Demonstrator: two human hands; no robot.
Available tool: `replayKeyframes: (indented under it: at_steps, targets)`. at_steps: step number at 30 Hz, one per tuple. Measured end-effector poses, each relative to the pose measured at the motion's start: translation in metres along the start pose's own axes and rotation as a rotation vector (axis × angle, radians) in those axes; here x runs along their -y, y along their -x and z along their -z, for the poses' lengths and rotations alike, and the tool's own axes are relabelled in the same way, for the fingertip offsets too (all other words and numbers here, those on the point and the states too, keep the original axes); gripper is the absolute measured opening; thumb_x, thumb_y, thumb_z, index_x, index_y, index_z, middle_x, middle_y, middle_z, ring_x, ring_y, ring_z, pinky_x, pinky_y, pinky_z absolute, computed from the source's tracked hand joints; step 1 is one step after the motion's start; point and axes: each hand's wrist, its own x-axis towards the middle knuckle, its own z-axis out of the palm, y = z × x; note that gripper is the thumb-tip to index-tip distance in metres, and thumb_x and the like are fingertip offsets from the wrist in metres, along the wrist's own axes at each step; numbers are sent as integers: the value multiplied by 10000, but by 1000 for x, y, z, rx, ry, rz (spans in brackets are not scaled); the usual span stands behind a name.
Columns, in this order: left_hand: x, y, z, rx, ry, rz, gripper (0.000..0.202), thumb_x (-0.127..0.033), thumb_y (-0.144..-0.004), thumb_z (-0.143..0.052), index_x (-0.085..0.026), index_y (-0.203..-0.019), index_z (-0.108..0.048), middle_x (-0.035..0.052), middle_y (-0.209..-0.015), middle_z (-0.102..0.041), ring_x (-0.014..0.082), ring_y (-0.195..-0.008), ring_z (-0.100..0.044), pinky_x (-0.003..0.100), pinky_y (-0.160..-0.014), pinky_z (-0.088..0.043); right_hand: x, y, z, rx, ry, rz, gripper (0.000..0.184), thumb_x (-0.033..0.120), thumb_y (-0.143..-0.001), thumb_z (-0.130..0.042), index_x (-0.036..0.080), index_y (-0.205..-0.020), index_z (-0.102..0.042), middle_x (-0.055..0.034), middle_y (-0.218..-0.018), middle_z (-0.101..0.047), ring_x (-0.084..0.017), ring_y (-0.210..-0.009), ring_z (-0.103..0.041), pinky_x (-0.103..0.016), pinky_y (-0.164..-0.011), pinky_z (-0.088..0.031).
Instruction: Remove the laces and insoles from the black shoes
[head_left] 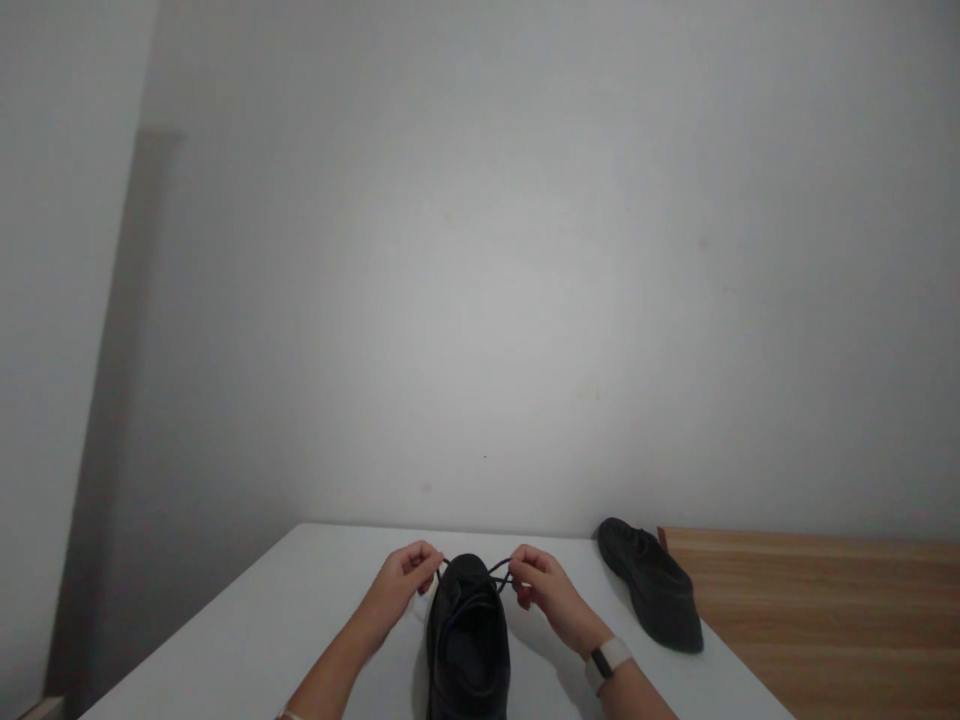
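Observation:
A black lace-up shoe (pixel 469 640) stands on the white table, its toe toward the wall and its opening toward me. My left hand (pixel 411 572) pinches a shoelace on the left of the toe end. On the other side, my right hand (pixel 538 582) pinches a black shoelace (pixel 500 568), which forms a loop between the fingers and the shoe. Both hands are raised at about the height of the laces, one on each side. A watch with a pale band (pixel 608 664) is on my right wrist.
A second black shoe (pixel 651 585) lies at the table's right edge, near the wall. The white table (pixel 300 600) meets a plain wall (pixel 480 300) at the back. A wood-grained surface (pixel 817 610) adjoins on the right.

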Motion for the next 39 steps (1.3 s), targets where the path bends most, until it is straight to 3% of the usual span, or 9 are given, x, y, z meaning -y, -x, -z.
replayKeyframes:
  at_steps: [2, 7, 11, 16, 19, 22, 26, 31, 39]
  targets:
    - [1, 0, 1, 7, 13, 9, 399, -549, -733, -619, -165, -663, -540, -66, -540, -423, 101, -526, -367, 226, -525, -275, 0, 1, 1, 5, -4, -10, 310, 444, -742, -662, 177, -688, -512, 64, -564, -460, -67, -492, -403, -208, -481, -304]
    - [0, 5, -2, 241, 39, 56, 377, -495, -697, -695, -146, -667, -555, -50, -602, -475, 95, -572, -396, 220, -539, -269, 0, 5, -2, 175, -14, -67, 299, 405, -712, -724, 147, -732, -574, 36, -612, -528, -71, -513, -456, -213, -506, -335]
    - [-3, 4, -3, 99, 56, 8, 373, -501, -726, -668, -148, -661, -566, -47, -585, -496, 105, -587, -435, 227, -570, -323, -3, 2, 0, 121, -80, 0, 289, 398, -739, -707, 143, -721, -572, 16, -632, -566, -86, -546, -500, -228, -537, -362]
    - [-10, 4, -3, -2, 378, 10, 358, -515, -803, -580, -161, -747, -561, 26, -752, -620, 167, -755, -578, 309, -726, -452, -1, -2, 3, -5, -234, 49, 302, 435, -747, -684, 165, -766, -549, -44, -808, -647, -145, -706, -600, -290, -668, -442]
    - [-10, 5, -2, -20, 498, 22, 337, -485, -818, -582, -173, -713, -510, -17, -640, -571, 125, -623, -561, 276, -645, -467, 2, -2, 4, -88, -380, 50, 312, 380, -680, -750, 179, -822, -557, -21, -746, -645, -160, -720, -618, -296, -692, -454]
    - [-8, 3, 2, -62, 555, 63, 337, -453, -775, -654, -183, -695, -468, -91, -525, -425, 34, -403, -336, 153, -394, -292, 6, -2, 7, -116, -412, 41, 300, 337, -658, -761, 182, -831, -571, 28, -680, -592, -75, -518, -511, -211, -510, -385]
    - [-11, 5, 6, -10, 578, 82, 310, -424, -747, -684, -184, -712, -491, -92, -546, -386, 19, -386, -175, 153, -346, -79, 12, 3, 9, -81, -391, 23, 263, 349, -678, -736, 166, -792, -586, 52, -603, -528, -15, -370, -228, -195, -363, -145]
    - [-19, 13, 3, 136, 455, -31, 476, -489, -829, -533, -153, -493, -508, -4, -580, -456, 103, -553, -429, 244, -536, -363, 15, 8, 4, 17, -238, -2, 447, 583, -787, -544, 168, -619, -539, 48, -454, -436, -62, -377, -340, -221, -398, -203]
    - [3, 2, 0, 149, 71, 50, 386, -511, -681, -702, -147, -705, -577, -37, -561, -505, 105, -531, -439, 228, -522, -301, 2, 2, 1, 33, -24, -46, 331, 467, -719, -689, 157, -808, -615, 80, -486, -456, -40, -374, -335, -186, -374, -181]
